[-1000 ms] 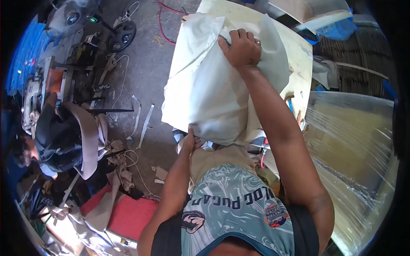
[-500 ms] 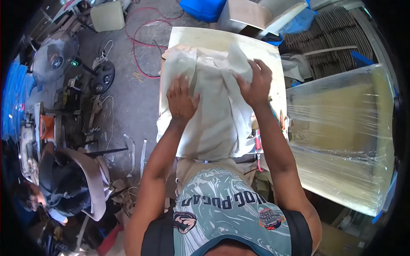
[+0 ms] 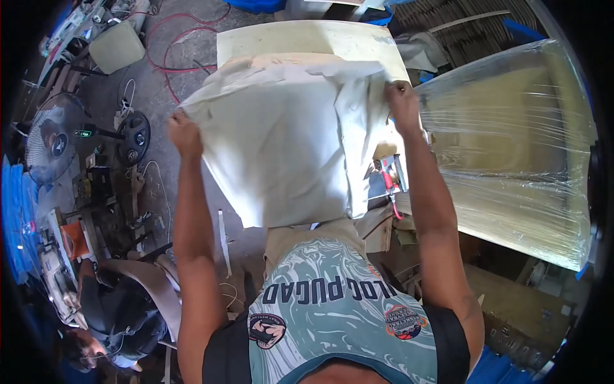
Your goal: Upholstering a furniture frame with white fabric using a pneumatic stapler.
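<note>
- Gripping the pale sheet at both far corners; left hand has fingers curled in, pinching the far left corner, out past the tabletop's left side
- Right hand closed in a loose fist, pinching the far right corner near the table's right edge; exact thumb placement can't be told on either hand
- Sheet spans between the hands, over the work table and in front of the wearer; creased, with a loose vertical fold down its right part; near edge reaches the wearer's waist; bare tabletop shows along the far side
- Red-handled tool lies on the table just right of the sheet, below the right hand; short red hose runs off its near end
- Right of the table: large yellowish panel in clear stretch wrap; dark slatted stack beyond it
- Left, on the floor: pedestal fan with round black base; pale cushion farther up; long red hose looped near the table's far left corner; light strip nearer the wearer
- Lower left: co-worker in dark top, bent beside a sewing machine; orange piece near it
</note>
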The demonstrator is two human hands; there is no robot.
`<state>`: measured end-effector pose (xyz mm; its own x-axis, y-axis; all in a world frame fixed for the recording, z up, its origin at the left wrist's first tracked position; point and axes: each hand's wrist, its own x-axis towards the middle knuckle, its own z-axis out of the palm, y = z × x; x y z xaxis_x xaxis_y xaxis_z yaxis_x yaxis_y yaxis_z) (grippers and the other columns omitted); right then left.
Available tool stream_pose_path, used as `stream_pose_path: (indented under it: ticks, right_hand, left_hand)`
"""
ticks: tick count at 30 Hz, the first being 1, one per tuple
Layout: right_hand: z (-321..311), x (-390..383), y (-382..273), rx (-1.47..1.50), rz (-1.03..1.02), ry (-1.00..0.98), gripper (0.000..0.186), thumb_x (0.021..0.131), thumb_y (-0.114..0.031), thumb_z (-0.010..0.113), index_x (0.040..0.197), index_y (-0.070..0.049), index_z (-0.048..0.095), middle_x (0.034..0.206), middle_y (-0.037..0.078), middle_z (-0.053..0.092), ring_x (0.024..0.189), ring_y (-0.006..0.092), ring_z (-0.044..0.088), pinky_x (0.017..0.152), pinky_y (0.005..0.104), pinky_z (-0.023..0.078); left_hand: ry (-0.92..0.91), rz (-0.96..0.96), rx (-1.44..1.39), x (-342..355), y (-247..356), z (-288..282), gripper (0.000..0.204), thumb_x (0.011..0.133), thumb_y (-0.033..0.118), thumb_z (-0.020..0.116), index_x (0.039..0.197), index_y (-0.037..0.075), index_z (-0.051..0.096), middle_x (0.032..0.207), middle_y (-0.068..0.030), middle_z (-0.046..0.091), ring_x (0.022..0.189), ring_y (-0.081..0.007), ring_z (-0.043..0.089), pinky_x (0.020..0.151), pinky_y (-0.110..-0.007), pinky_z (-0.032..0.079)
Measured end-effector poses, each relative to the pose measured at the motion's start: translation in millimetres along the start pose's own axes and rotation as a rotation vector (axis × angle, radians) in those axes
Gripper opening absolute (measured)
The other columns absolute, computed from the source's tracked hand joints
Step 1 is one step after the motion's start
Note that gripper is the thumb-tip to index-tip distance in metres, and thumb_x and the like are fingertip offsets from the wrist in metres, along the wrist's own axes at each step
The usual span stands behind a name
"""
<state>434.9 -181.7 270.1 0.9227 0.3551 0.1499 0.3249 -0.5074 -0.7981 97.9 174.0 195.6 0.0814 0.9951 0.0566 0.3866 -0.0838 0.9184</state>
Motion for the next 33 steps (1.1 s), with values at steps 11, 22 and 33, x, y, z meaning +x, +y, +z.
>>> stream_pose_path:
  ticks: [11, 22, 33]
  right_hand:
    - [-18.2, 45.6, 44.0, -0.742, -0.051, 0.235, 0.028, 0.090, -0.023, 0.055, 0.108, -0.003, 0.061, 0.108, 0.019, 0.063, 0.099, 0.0348, 0.058, 0.087, 0.0431, 0.047]
    - [24.9, -34.9, 42.3, -0.096, -0.127, -0.293, 0.037, 0.085, -0.038, 0.069, 0.100, -0.004, 0.065, 0.084, 0.013, 0.069, 0.078, 0.0235, 0.067, 0.070, 0.0364, 0.051]
    - [-58.4, 42.6, 3.4, -0.354, -0.073, -0.061, 0.029, 0.092, -0.033, 0.058, 0.097, -0.006, 0.065, 0.093, 0.015, 0.070, 0.091, 0.0298, 0.067, 0.076, 0.0396, 0.052]
  left_hand:
    - [-1.038, -0.321, -0.345, 52.3, 2.0, -40.6, 0.061, 0.098, 0.053, 0.044, 0.135, 0.006, 0.050, 0.128, -0.0074, 0.060, 0.114, -0.0183, 0.059, 0.091, -0.036, 0.050]
    - [-0.882, -0.278, -0.295, 35.6, 24.4, -10.1, 0.042, 0.094, 0.020, 0.059, 0.130, -0.002, 0.054, 0.121, -0.0104, 0.062, 0.105, -0.0200, 0.063, 0.087, -0.033, 0.051]
    - [-0.598, -0.405, -0.387, 45.1, 11.1, 7.8, 0.050, 0.094, 0.036, 0.061, 0.127, 0.000, 0.055, 0.119, -0.0090, 0.062, 0.104, -0.0192, 0.061, 0.089, -0.033, 0.049]
